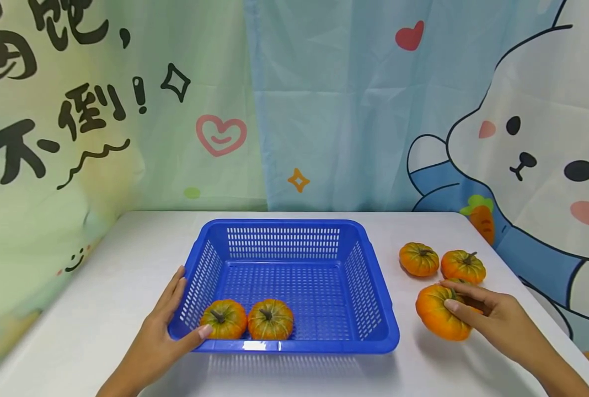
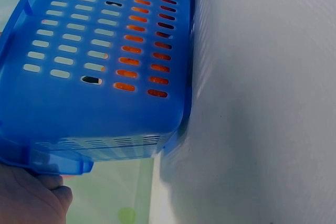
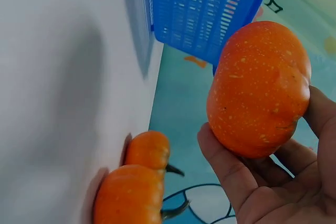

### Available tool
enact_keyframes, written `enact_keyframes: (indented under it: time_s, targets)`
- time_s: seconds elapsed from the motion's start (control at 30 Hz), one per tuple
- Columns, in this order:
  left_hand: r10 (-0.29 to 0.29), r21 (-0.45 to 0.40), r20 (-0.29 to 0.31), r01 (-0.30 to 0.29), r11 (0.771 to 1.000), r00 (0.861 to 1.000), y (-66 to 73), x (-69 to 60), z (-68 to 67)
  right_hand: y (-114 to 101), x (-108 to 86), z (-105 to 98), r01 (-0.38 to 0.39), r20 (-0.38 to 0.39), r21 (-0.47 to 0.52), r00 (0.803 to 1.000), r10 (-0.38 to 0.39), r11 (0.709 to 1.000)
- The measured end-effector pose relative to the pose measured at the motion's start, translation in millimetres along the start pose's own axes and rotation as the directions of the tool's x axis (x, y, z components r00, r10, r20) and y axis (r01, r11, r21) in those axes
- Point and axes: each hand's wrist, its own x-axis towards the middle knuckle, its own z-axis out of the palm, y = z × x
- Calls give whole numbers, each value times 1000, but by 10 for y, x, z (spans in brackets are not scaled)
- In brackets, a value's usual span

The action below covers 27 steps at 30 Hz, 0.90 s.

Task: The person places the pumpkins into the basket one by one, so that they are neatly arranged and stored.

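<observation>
A blue plastic basket [image 1: 294, 346] stands on the white table, with two orange-green pumpkins [image 1: 224, 319] [image 1: 271, 320] side by side at its near left. The left hand [image 1: 156, 333] holds the basket's left rim near the front corner, thumb on the front edge. To the right of the basket, the right hand [image 1: 498, 320] pinches a larger orange pumpkin [image 1: 440, 315] between thumb and fingers; in the right wrist view this pumpkin [image 3: 260, 90] is held above the table surface. The left wrist view shows the basket's slotted side [image 2: 100, 51], orange visible through the slots.
Two more pumpkins [image 1: 419, 259] [image 1: 463, 266] sit on the table [image 1: 145, 242] right of the basket, just beyond the held one. Part of something orange-green shows behind the right fingers. A printed curtain [image 1: 324, 110] hangs behind the table.
</observation>
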Motion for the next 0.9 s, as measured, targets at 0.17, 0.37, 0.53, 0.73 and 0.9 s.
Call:
enact_keyframes:
  time_s: [0.17,0.37,0.53,0.73,0.9]
  targets:
    - [10,-6,-3,-10,1000,1000,-5,3,-6,-113,52,8,48,-3,33,999,-48,998]
    - [8,-11,4,-8,1000,1000,-1,9,-1,-265,104,31,80,-11,65,997,-79,995]
    - [-1,-11,4,1,1000,1000,8,15,4,-372,145,45,93,-17,105,996,-92,990]
    - [8,-21,5,-8,1000,1000,2,29,17,-447,176,5,182,-45,102,983,-178,978]
    - [6,-8,1,-6,1000,1000,-3,12,1,-564,234,-24,270,-67,71,962,-265,960]
